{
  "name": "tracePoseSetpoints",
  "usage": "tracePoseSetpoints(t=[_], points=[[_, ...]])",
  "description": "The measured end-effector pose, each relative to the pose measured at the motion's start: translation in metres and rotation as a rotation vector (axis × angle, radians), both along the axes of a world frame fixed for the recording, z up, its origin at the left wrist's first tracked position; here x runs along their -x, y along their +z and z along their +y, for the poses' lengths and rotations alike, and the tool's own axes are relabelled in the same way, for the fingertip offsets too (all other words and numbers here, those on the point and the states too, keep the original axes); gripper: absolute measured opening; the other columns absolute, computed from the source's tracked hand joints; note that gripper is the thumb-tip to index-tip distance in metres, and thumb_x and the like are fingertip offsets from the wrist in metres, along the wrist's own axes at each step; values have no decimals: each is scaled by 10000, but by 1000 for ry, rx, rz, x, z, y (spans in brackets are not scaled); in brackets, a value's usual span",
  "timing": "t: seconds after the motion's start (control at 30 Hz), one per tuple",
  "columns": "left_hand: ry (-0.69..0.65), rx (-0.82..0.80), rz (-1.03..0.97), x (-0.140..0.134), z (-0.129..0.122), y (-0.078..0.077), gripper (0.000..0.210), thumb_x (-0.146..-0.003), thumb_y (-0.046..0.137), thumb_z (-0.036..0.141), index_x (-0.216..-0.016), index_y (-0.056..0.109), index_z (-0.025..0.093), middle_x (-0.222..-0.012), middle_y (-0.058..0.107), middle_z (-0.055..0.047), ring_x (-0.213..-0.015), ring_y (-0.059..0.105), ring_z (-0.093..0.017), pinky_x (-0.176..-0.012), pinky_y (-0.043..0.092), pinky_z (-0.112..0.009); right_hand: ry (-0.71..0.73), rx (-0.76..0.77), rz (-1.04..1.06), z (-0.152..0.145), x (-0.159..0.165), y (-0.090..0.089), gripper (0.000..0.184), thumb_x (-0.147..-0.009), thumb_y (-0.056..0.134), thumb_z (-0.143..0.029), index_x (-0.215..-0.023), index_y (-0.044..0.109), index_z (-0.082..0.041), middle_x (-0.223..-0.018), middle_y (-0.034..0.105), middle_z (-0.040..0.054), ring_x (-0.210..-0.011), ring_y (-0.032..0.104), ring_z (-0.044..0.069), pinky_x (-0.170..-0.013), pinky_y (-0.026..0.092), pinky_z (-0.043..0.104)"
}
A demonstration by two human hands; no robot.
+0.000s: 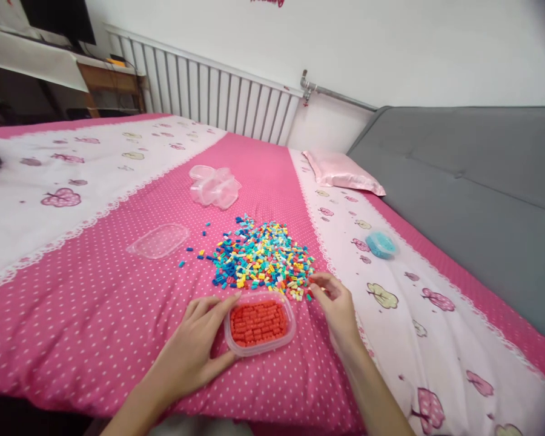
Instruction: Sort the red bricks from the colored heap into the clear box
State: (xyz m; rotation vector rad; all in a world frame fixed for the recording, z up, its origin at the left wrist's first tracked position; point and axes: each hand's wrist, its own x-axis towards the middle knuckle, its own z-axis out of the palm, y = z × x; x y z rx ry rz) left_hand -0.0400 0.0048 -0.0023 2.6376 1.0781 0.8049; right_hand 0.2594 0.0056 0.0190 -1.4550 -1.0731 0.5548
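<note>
A clear plastic container [292, 321] filled with rows of small red toy bricks [258, 323] sits on the bed in front of me. My left hand [200, 339] grips its left side, the index finger along the far rim and the thumb at the near corner. Just beyond lies a loose pile of small multicoloured toy bricks [263, 254], mostly blue, teal, yellow and red. At the pile's right edge my right hand [333, 300] has its thumb and fingertips pinched together, with a small red brick [311, 280] showing at the tips.
A clear lid [158, 241] lies left of the pile, and several clear containers [215, 186] are stacked behind it. To the right stands a container of light blue bricks [381, 244]. Farther back are a pink pillow [343, 169], a grey headboard [463, 163] and a white radiator [209, 85].
</note>
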Motion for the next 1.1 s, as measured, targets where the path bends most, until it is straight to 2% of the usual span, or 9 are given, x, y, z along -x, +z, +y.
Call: tracePoseSetpoints(t=[0.2, 0.33, 0.4, 0.5, 0.63, 1.1], points=[[-14, 46, -34, -3, -4, 3, 763, -883, 682, 369, -1523, 298, 214, -1273, 616, -112, -1162, 531, -296, -1017, 456, -456, 73, 70, -14, -15, 21, 23, 257, -765, 725, -430, -883, 746, -204, -906, 770, 75, -875, 692, 255, -839, 495, 400], [-23, 71, -43, -3, -7, 3, 767, -881, 685, 372, -1524, 299, 209, -1281, 612, -120, -1176, 520, -303, -1029, 450, -473, 264, 112, -306, -27, 51, 43, 130, -859, 670, -326, -874, 766, -239, -924, 760, 56, -917, 674, 255, -892, 465, 415], [-26, 83, -51, -3, -8, 3, 757, -887, 680, 380, -1523, 306, 209, -1282, 608, -124, -1174, 520, -304, -1029, 450, -477, 296, 90, -516, -29, 68, 48, 119, -878, 651, -241, -855, 766, -259, -951, 738, 51, -955, 638, 260, -895, 432, 420], [-26, 100, -70, -3, -8, 4, 742, -892, 674, 389, -1522, 321, 216, -1274, 609, -122, -1162, 529, -300, -1024, 454, -471, 239, 62, -793, -26, 90, 45, 143, -849, 688, -152, -806, 757, -270, -997, 690, 50, -996, 578, 275, -881, 375, 429], [-37, 100, -91, -4, -7, 5, 736, -895, 676, 406, -1516, 333, 211, -1270, 616, -123, -1155, 535, -298, -1014, 458, -466, 125, 71, -964, -20, 99, 35, 165, -829, 716, -119, -748, 728, -263, -973, 642, 48, -988, 533, 279, -866, 328, 435], [-48, 77, -81, -4, -7, 7, 709, -906, 669, 421, -1497, 361, 179, -1300, 622, -131, -1157, 539, -290, -1017, 445, -446, 41, 82, -1050, -19, 102, 33, 161, -771, 803, -128, -792, 748, -277, -972, 650, 49, -993, 536, 294, -925, 273, 487]])
